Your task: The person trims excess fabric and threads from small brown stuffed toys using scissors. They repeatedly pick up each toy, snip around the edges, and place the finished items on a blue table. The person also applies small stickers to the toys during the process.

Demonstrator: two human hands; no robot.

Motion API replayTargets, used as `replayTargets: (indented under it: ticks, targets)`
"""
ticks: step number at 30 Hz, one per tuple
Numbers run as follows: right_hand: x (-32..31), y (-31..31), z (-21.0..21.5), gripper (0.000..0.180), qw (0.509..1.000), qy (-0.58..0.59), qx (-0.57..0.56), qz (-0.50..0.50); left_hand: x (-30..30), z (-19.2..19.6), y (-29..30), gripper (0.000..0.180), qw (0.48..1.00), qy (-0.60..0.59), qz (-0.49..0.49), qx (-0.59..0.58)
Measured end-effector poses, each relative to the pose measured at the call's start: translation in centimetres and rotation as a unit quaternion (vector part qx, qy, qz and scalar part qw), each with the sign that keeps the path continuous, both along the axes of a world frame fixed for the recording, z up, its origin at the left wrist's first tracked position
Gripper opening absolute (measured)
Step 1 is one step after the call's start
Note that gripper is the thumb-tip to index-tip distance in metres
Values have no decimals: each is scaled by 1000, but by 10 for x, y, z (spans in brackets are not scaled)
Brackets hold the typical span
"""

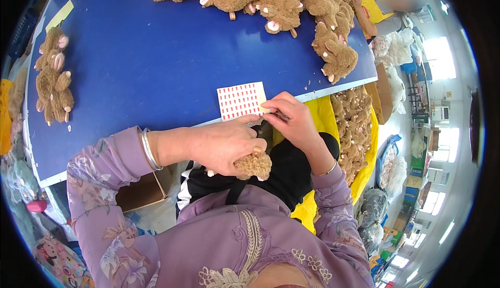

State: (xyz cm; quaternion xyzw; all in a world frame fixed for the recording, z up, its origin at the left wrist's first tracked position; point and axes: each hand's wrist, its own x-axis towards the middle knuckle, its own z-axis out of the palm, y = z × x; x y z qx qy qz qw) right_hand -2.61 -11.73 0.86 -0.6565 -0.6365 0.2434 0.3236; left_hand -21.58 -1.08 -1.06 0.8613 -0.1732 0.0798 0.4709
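Near, lower centre: left hand (221, 144) has its grip clamped on a brown plush toy (253, 165), held over the lap just below the tabletop (156, 64) edge. Silver bangle (148, 150) on that wrist, lilac floral sleeve (104, 184) behind it.

Right hand (291, 118) just right of it, fingertips (268, 105) pinched together on something small at the lower right corner of a white sticker sheet with red labels (240, 100); can't tell what exactly is pinched. Sheet lies at the blue tabletop's near edge, centre frame.

Mid, right of frame: yellow bin of plush toys (354, 126) beside the tabletop.

Left edge: short row of plush toys (53, 77) on the tabletop, well apart from the hands.

Far, top centre to upper right: big heap of brown plush toys (291, 6) on the tabletop.
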Motion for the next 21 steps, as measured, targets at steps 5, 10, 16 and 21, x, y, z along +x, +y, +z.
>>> replayTargets:
  ticks: [5,10,16,21]
  targets:
    - [-1,-5,4,22,998,-51,-31,21,-3,0,-2,32,999,-17,-5,-41]
    - [-3,-11,-8,26,999,-47,17,-9,-3,-1,-1,31,998,-52,9,-26]
    - [-5,-8,-8,27,996,-84,24,1,-3,4,-1,25,999,2,35,31]
    - [-4,-14,-5,27,998,-63,10,23,-4,4,-3,24,999,1,28,38]
